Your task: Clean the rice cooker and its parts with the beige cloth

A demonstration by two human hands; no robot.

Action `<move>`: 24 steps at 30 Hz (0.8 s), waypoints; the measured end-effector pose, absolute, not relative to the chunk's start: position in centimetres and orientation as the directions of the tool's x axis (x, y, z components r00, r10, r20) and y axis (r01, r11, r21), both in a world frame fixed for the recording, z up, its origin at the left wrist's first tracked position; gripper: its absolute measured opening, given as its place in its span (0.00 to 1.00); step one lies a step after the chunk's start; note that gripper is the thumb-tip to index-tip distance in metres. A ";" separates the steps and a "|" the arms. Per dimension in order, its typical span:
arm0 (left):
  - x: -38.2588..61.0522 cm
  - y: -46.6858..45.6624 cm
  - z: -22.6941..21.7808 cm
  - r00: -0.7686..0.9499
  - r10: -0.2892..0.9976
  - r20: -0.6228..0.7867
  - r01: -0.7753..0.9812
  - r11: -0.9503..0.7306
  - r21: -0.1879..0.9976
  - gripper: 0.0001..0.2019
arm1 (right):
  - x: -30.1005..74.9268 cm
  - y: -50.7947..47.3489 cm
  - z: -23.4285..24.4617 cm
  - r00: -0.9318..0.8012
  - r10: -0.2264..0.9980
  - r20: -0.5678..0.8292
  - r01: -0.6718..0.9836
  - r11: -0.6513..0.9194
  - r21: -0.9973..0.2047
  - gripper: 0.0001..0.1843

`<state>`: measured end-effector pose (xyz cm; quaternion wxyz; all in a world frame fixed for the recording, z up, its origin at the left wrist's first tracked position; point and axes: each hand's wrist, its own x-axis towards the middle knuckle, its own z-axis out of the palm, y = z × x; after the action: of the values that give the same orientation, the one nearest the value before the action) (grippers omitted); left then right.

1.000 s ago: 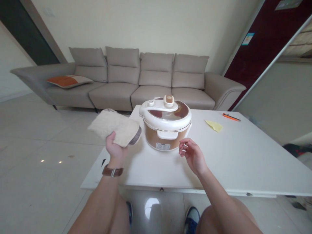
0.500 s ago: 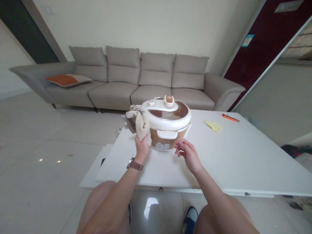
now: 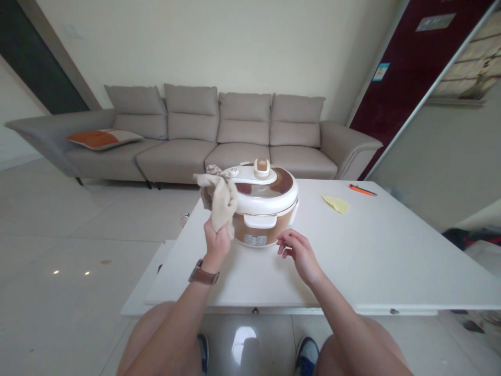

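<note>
Cloth [image 3: 224, 203] is pinched in the left hand [image 3: 217, 244], at the left side of the cooker [image 3: 287, 201]; whether this is touched cannot be told. The right hand [image 3: 296, 249], loosely curled and half spread, is held near the cooker's base. The worktop's [image 3: 371, 256] left edge is placed close by; wide room is offered rightward, before the paper [image 3: 335, 204] and knife [image 3: 362, 190].

Cloth [image 3: 223, 201] was cream, with mottled grey-brown part. Cooker [image 3: 266, 205] was white with golden-tan body, lid window [image 3: 282, 180] brown. Worktop [image 3: 371, 250] was plain white, scrap [image 3: 335, 204] pale yellow, slim tool [image 3: 360, 190] orange and dark. Sofa [image 3: 242, 155] was taupe, cushion [image 3: 104, 139] orange and cream, watch strap [image 3: 207, 277] brown, panel [image 3: 387, 89] dark maroon.
</note>
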<state>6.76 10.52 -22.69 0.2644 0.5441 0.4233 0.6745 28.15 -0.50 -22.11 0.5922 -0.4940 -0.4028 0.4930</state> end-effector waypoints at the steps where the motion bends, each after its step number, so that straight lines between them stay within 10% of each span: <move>1: 6.7 10.3 -21.7 -0.121 0.775 0.620 0.188 -0.595 0.781 0.24 | 28.0 -0.5 -22.0 0.184 0.983 -0.015 -0.184 0.019 -0.983 0.14; 6: 8.3 8.7 -15.0 0.591 0.439 0.676 0.376 -0.892 0.250 0.27 | 27.1 -0.4 -22.2 0.144 0.988 -0.048 -0.148 -0.027 -0.989 0.14; 9: 10.2 7.9 -12.6 0.651 0.478 0.590 0.469 -0.864 0.182 0.26 | 26.5 -0.2 -22.9 0.105 0.992 -0.063 -0.087 -0.054 -0.995 0.14; 19: 8.0 10.4 -14.3 0.281 0.669 0.688 0.575 -0.692 0.438 0.26 | 25.5 -0.3 -24.4 -0.012 0.994 -0.111 0.030 -0.111 -0.993 0.14; 24: 5.1 13.0 -14.6 -0.072 0.767 0.638 0.286 -0.597 0.750 0.20 | 25.3 -0.6 -23.9 -0.043 0.993 -0.108 0.007 -0.108 -0.994 0.13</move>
<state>5.07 12.99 -14.58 0.1966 0.6521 0.4036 0.6110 25.28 -0.60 -23.91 0.4600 -0.5165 -0.4843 0.5359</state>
